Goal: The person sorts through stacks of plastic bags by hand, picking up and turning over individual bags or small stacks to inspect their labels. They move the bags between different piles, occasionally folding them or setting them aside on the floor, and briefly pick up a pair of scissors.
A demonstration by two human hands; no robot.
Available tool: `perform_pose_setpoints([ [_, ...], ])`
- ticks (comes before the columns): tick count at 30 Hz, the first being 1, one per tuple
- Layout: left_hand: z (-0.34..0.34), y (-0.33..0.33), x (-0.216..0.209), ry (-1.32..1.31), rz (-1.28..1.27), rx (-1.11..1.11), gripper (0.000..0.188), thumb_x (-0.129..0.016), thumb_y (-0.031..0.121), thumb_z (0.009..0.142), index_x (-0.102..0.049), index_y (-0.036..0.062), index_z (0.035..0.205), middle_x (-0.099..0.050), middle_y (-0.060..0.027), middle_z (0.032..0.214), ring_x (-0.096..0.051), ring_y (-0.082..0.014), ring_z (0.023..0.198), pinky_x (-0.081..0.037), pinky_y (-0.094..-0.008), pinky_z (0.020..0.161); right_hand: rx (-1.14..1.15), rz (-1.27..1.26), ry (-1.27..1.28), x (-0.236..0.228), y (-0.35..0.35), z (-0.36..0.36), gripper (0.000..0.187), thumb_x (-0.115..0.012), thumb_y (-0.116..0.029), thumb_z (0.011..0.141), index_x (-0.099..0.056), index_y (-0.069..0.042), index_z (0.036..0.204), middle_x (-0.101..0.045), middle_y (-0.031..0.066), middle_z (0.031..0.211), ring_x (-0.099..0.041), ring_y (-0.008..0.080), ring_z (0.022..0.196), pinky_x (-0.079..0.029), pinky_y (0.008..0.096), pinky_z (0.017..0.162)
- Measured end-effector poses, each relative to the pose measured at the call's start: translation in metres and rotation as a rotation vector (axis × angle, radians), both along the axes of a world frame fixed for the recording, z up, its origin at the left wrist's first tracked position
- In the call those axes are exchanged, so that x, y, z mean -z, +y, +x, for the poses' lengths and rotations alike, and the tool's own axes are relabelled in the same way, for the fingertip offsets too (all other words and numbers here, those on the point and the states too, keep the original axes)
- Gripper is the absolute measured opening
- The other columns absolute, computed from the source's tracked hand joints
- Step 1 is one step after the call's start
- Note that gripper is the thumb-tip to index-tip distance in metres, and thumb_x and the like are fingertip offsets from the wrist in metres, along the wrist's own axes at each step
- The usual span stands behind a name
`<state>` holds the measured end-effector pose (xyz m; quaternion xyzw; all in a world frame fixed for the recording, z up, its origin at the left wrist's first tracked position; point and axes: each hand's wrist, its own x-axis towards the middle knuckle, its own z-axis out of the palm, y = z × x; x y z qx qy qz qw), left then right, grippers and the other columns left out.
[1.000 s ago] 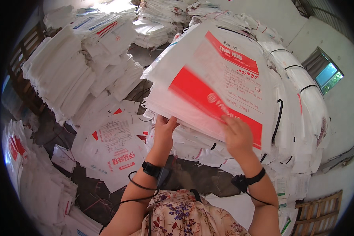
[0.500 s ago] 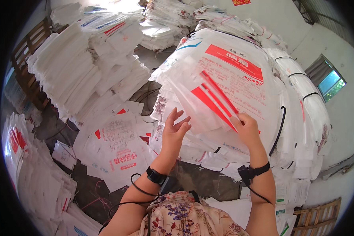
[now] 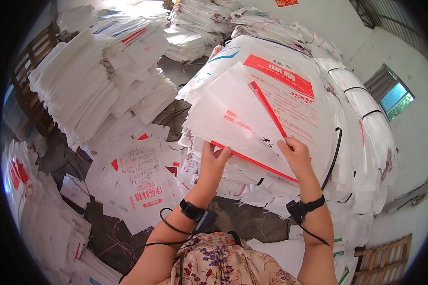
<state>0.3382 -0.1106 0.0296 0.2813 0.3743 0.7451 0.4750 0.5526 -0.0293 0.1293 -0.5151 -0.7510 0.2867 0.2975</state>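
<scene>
A white woven sack (image 3: 223,114) with red-striped edges lies partly folded over on top of a tall pile of flattened sacks (image 3: 290,114) in front of me. My left hand (image 3: 214,159) pinches its near red edge at the left end. Farther right, my right hand (image 3: 296,154) grips the sack where a second red edge runs down to the fingers. Faint red print shows through the sack's pale side. Beneath it, the top sack of the pile carries a red printed panel. Each wrist wears a black strap with a cable.
Stacks of white sacks (image 3: 76,90) rise at the left, with more (image 3: 195,28) at the back. Loose printed sacks (image 3: 138,180) lie on the floor at left. Black-strapped bundles (image 3: 361,95) stand on the right. Wooden pallets (image 3: 383,261) lean near the right and left walls.
My left hand was free with fingers spread; now it has hold of the sack's edge. The sack has come down flatter and spread out between both hands.
</scene>
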Motion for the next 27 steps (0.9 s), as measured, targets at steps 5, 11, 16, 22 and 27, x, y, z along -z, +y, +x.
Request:
perform_pose_setpoints([
  [5, -0.009, 0.001, -0.009, -0.038, 0.030, -0.108, 0.078, -0.065, 0.012, 0.087, -0.017, 0.0021, 0.147, -0.046, -0.0171, 0.131, -0.055, -0.0261, 0.114, -0.050, -0.0383, 0.094, -0.292, 0.167, -0.115, -0.007, -0.016, -0.007, 0.033, -0.063, -0.022, 0.092, -0.062, -0.004, 0.119, -0.062, 0.0176, 0.107, -0.061, 0.0270, 0.099, -0.046, 0.0332, 0.087],
  [11, -0.010, 0.001, 0.011, -0.076, 0.036, -0.180, 0.088, -0.064, 0.009, 0.086, -0.004, 0.0039, 0.150, -0.038, -0.0188, 0.136, -0.054, -0.0280, 0.115, -0.049, -0.0402, 0.095, -0.331, 0.430, -0.609, -0.009, -0.002, -0.002, 0.042, -0.056, -0.010, 0.089, -0.057, -0.016, 0.130, -0.060, 0.0185, 0.116, -0.059, 0.0351, 0.106, -0.047, 0.0397, 0.094],
  [16, -0.031, -0.008, 0.016, 0.017, 0.031, -0.229, 0.087, -0.058, 0.005, 0.089, 0.001, 0.0080, 0.152, -0.030, -0.0208, 0.144, -0.051, -0.0301, 0.119, -0.047, -0.0422, 0.098, -0.354, 0.411, -0.171, -0.041, 0.048, 0.000, 0.044, -0.051, -0.002, 0.089, -0.060, -0.017, 0.130, -0.060, 0.0153, 0.128, -0.058, 0.0262, 0.117, -0.044, 0.0342, 0.100],
  [22, -0.043, -0.013, 0.004, 0.100, 0.019, -0.299, 0.083, -0.055, 0.001, 0.091, 0.002, 0.0047, 0.151, -0.025, -0.0190, 0.148, -0.048, -0.0296, 0.124, -0.043, -0.0407, 0.102, 0.294, 0.606, 0.402, -0.165, 0.127, 0.163, 0.047, -0.051, -0.002, 0.088, -0.054, -0.007, 0.135, -0.054, 0.0081, 0.137, -0.051, 0.0131, 0.122, -0.038, 0.0242, 0.101],
  [27, -0.038, -0.019, 0.009, 0.887, -0.091, -0.668, 0.077, -0.061, 0.001, 0.085, -0.019, 0.0018, 0.150, -0.022, -0.0186, 0.153, -0.029, -0.0351, 0.139, -0.025, -0.0477, 0.114, 0.650, 0.712, 0.730, -0.164, 0.107, 0.316, 0.047, -0.049, 0.001, 0.087, -0.057, -0.007, 0.133, -0.062, 0.0100, 0.120, -0.062, 0.0129, 0.091, -0.052, 0.0218, 0.076],
])
